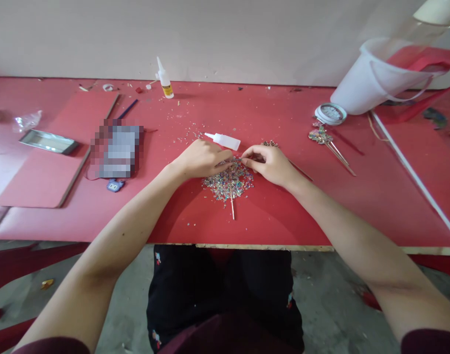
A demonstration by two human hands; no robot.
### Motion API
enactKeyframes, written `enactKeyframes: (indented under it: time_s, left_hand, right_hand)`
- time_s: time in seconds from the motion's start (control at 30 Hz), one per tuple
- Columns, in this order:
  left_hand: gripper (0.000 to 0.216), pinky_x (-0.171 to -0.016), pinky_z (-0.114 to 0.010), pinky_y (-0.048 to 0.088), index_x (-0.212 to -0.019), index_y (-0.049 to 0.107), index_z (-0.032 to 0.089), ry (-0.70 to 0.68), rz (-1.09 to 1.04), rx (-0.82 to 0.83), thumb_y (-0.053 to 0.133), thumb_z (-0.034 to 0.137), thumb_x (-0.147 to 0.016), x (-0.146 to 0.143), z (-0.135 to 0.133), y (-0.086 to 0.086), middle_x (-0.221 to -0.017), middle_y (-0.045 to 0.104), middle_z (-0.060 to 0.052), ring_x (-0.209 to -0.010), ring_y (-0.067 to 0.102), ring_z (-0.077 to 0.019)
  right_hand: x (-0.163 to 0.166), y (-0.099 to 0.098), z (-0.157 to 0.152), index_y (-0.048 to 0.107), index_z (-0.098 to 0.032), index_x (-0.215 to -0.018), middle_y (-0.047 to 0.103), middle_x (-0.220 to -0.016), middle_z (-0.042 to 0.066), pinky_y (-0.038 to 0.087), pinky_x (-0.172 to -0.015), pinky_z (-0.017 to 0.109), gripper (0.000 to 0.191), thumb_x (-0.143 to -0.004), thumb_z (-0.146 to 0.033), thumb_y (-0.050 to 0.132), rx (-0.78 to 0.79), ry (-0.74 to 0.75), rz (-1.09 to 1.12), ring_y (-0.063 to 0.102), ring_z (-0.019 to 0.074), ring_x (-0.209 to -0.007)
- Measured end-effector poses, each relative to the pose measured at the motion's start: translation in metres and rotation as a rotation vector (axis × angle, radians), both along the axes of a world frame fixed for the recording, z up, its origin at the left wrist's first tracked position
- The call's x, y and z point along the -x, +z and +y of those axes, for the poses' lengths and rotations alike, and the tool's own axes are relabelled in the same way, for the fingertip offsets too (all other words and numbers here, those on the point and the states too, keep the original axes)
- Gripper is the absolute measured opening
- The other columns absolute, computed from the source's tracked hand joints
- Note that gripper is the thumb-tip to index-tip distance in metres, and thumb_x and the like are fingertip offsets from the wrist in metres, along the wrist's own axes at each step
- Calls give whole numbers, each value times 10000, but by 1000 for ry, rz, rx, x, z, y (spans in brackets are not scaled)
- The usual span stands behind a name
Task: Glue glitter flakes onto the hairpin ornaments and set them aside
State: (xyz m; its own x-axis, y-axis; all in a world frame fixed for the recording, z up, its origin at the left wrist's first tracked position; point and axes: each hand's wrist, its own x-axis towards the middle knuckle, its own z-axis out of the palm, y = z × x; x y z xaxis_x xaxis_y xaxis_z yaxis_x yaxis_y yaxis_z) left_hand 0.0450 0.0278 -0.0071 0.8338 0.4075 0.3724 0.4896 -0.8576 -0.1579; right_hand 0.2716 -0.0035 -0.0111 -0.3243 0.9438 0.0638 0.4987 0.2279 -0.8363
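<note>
A heap of small glittering shell-like chips [219, 186] lies on the red table in front of me. My left hand [204, 158] is closed over the heap, its fingers around the upper end of a gold hairpin [232, 204] whose stick points toward me. The hairpin's head is hidden by the fingers. Close by on the right, my right hand [268, 163] has thumb and forefinger pinched together at the heap's edge; what they hold is too small to make out. Just beyond both hands lies a white glue bottle [226, 141]. Another ornate hairpin [269, 143] is partly hidden behind my right hand.
A second glue bottle [165, 83] stands near the wall. To the left are a blurred phone-like object [119, 150], a metal tin [47, 141] and a board [36, 182]. On the right lie a two-pronged hairpin [322, 136], a round lidded tub [331, 114] and a tilted white bucket [365, 81].
</note>
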Motion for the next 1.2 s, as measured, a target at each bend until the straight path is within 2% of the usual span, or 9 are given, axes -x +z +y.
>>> enactKeyframes:
  time_s: [0.97, 1.2]
  left_hand:
    - [315, -482, -260, 327, -867, 655, 167, -11, 24, -20, 428, 366, -955, 1, 0, 1, -648, 650, -49, -546, 582, -143]
    - [316, -515, -255, 367, -868, 647, 162, 4, 36, -14, 420, 362, -956, 0, 0, 0, -658, 652, -54, -573, 593, -142]
  right_hand:
    - [1, 2, -1, 646, -182, -819, 629, -730, 32, 401, -599, 312, 148, -814, -330, 635, 1, 2, 6, 539, 145, -635]
    - [1, 3, -1, 644, -184, -815, 634, -734, 35, 406, -601, 319, 179, -810, -364, 642, 13, 1, 8, 550, 155, -649]
